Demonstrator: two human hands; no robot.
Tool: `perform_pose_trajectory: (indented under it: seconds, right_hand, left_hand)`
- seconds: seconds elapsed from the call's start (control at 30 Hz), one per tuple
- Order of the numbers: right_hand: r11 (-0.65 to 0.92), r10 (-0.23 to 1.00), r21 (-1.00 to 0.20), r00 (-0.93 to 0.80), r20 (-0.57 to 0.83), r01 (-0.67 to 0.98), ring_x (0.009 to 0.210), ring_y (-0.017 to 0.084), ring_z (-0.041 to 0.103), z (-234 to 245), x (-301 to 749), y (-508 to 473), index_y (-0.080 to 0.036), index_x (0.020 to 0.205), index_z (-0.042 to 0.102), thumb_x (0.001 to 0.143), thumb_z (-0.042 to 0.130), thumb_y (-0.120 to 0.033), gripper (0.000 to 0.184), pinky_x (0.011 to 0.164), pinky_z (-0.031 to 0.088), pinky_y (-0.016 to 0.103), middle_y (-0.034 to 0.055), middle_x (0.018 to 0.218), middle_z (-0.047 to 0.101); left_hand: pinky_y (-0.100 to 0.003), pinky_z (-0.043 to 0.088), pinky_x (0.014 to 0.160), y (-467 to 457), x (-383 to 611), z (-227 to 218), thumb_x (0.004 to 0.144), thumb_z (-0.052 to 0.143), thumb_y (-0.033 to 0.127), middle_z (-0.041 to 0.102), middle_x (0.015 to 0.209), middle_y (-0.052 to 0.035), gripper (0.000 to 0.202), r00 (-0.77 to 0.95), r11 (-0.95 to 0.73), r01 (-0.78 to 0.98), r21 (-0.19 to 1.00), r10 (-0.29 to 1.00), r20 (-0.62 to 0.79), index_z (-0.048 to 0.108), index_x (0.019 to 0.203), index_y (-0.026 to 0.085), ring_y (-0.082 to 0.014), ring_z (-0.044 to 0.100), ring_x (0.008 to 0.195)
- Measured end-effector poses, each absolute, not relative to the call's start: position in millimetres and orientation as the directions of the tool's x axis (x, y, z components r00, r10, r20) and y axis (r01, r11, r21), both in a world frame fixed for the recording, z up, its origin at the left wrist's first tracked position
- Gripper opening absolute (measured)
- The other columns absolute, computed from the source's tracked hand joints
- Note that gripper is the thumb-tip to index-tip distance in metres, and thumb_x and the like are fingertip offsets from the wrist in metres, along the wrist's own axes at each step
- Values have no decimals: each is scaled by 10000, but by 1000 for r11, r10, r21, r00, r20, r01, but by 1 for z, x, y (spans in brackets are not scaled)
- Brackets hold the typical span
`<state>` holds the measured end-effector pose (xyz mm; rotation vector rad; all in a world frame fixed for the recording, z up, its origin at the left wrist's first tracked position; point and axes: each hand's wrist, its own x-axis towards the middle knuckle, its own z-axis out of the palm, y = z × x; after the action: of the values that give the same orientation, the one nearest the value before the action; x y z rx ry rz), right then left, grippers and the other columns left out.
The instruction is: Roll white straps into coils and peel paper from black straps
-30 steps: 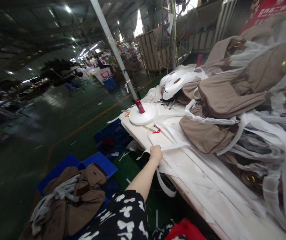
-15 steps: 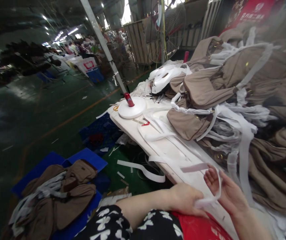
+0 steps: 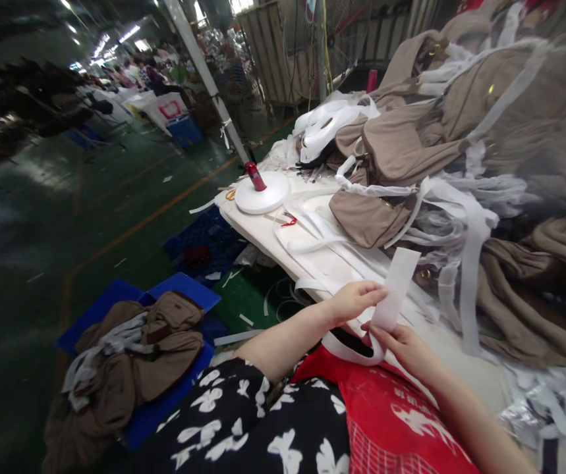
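Observation:
A flat white strip (image 3: 397,284) stands up between my hands, its free end pointing up and away from me. My right hand (image 3: 406,347) pinches it low down, thumb and fingers closed on it. My left hand (image 3: 356,301) is closed at the strip's left edge, its fingertips pressed to it. Below the fingers the strip bends into a loop over the red apron (image 3: 391,408) on my lap. Beyond my hands, more white strips (image 3: 319,247) lie along the white table (image 3: 267,234).
Brown bags (image 3: 406,141) with white-wrapped straps are heaped on the table's right. A white roll (image 3: 263,193) surrounds the base of a metal pole (image 3: 208,82). Red-handled snips (image 3: 289,222) lie near it. Down left, a blue crate (image 3: 169,401) holds brown bags. Strip scraps litter the green floor.
Both hands have come together on the strip. My left hand has moved up from my lap; my right hand, open before, has closed on the strip. The strip's end now points upward.

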<state>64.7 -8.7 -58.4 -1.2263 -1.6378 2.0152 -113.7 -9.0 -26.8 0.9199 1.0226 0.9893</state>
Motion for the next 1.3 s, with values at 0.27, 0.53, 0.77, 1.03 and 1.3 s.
perform_pose_trajectory:
  seconds: [0.27,0.53,0.77,1.03,1.3]
  right_hand:
    - [-227,744,-900,-530,-407,373,726,279,676,-75,81,-20,-203,772,795,746,664,-656,472,663,551,364,94,822,778]
    - [40,900,-947,-424,-105,318,1072,319,666,-60,103,-14,-206,1211,684,727,777,-508,578,963,517,451,90,1165,743]
    - [-50,925,-983,-363,-113,177,959,299,693,-57,101,-24,-184,950,750,847,658,-487,332,947,517,458,88,972,772]
    - [-43,943,-979,-317,-106,200,745,207,652,-63,101,-27,-177,820,734,870,602,-358,230,711,523,314,44,796,749]
    - [-50,947,-993,-312,-82,108,822,239,700,-65,113,-19,-177,877,756,886,588,-336,232,759,531,333,60,871,775]
  left_hand:
    - [-279,452,777,28,-98,-5,635,798,695,687,883,-56,684,167,125,-225,966,982,-88,722,946,91,-143,588,798]
    - [-236,394,610,22,-82,-1,661,769,693,624,700,-24,612,203,109,12,994,973,-110,704,765,94,-120,532,658]
    - [-213,377,591,17,-54,9,631,828,601,565,616,15,521,272,107,94,990,954,-129,598,637,134,-88,477,601]
    - [-217,358,574,28,-46,6,732,774,566,525,607,19,478,245,153,-6,988,958,-146,566,638,145,-95,435,592]
    - [-231,414,636,28,-24,-4,734,779,542,604,714,-18,424,259,125,41,991,957,-131,641,757,141,-140,525,685]
